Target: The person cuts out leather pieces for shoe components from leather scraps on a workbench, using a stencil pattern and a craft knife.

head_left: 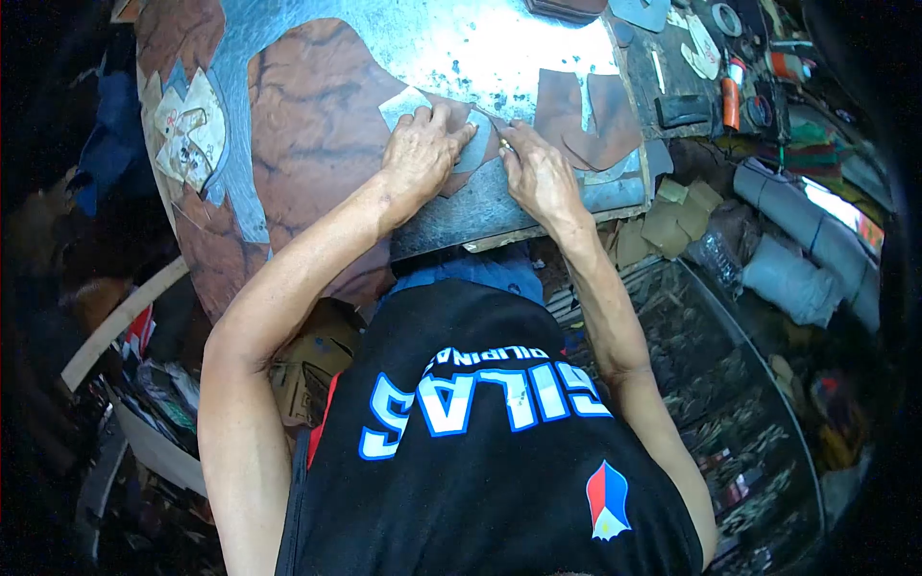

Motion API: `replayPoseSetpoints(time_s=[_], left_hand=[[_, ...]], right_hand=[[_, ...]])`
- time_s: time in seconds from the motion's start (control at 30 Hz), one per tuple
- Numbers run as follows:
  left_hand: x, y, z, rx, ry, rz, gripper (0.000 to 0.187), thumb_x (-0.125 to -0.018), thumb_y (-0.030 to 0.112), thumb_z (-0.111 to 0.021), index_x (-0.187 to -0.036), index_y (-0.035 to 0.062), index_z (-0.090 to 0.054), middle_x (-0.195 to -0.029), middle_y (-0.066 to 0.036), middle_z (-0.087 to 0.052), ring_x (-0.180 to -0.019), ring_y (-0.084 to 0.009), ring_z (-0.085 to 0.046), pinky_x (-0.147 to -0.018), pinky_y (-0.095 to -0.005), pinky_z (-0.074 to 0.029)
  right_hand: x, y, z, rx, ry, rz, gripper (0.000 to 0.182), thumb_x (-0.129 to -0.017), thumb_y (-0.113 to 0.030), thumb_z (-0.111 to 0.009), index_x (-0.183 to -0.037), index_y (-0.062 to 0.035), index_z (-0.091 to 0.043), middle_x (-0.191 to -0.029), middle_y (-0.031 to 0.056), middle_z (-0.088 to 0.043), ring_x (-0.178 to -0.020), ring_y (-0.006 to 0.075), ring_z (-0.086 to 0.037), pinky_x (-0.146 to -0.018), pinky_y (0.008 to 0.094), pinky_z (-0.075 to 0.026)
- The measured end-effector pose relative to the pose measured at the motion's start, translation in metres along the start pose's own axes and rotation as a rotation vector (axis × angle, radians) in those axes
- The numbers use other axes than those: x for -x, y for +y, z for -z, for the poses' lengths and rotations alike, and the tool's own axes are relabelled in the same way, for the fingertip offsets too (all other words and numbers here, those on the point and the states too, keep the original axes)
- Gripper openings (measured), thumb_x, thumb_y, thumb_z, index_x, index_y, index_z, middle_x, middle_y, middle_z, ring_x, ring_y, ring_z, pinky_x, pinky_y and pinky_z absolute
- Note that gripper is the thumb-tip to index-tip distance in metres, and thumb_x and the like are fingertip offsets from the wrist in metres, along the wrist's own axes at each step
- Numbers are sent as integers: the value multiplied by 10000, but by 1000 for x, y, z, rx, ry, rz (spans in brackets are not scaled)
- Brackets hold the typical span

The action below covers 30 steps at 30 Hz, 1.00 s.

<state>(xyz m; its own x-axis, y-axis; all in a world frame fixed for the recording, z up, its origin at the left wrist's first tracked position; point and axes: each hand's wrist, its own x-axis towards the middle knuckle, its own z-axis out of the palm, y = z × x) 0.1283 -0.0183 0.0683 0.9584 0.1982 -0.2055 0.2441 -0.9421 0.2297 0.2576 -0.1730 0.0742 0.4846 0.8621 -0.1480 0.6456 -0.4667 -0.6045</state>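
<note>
My left hand [420, 158] presses down with spread fingers on a pale grey template [475, 144], which lies on a large brown leather piece [312, 125]. Close to its right, my right hand [538, 173] is closed round a small thin tool [504, 142], whose tip is at the leather's edge beside the template. Most of the tool is hidden in the fingers. Another cut brown leather piece [600, 120] lies to the right of my right hand.
The metal-topped table [442, 226] ends just before my body. Paper patterns [189, 134] lie at the left. A dark block [684, 110], an orange tube [731, 104] and a tape roll [726, 19] are at the right, with wrapped rolls [802, 216] beyond.
</note>
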Motion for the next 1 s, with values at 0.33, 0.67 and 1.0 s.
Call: replayPoseSetpoints(time_s=[0.33,0.67,1.0], left_hand=[[-7,-12,-4,-18,-16,-120,442,-865,265,-679,-1295,180,-622,-1111,-150,-552,-994,-319,-590,-837,-430,-512],[-14,-16,-2,-44,-96,-159,477,-847,284,-702,-1296,146,-618,-1133,-168,-566,-1056,-332,-594,-841,-410,-543],[-18,-22,-12,-67,-60,-240,455,-863,300,-678,-1280,125,-628,-1119,-172,-572,-1066,-346,-584,-813,-406,-566]], right_hand=[[14,-42,-30,-80,236,-274,306,-913,-107,-594,-1170,53,-634,-1292,325,-560,-1204,451,-556,-1015,452,-469],[32,-72,-48,-85,321,-431,308,-923,-118,-574,-1152,78,-634,-1266,353,-556,-1176,469,-563,-992,463,-475],[46,-91,-68,-65,401,-515,303,-920,-122,-569,-1109,101,-648,-1228,369,-573,-1189,471,-561,-1030,443,-452]])
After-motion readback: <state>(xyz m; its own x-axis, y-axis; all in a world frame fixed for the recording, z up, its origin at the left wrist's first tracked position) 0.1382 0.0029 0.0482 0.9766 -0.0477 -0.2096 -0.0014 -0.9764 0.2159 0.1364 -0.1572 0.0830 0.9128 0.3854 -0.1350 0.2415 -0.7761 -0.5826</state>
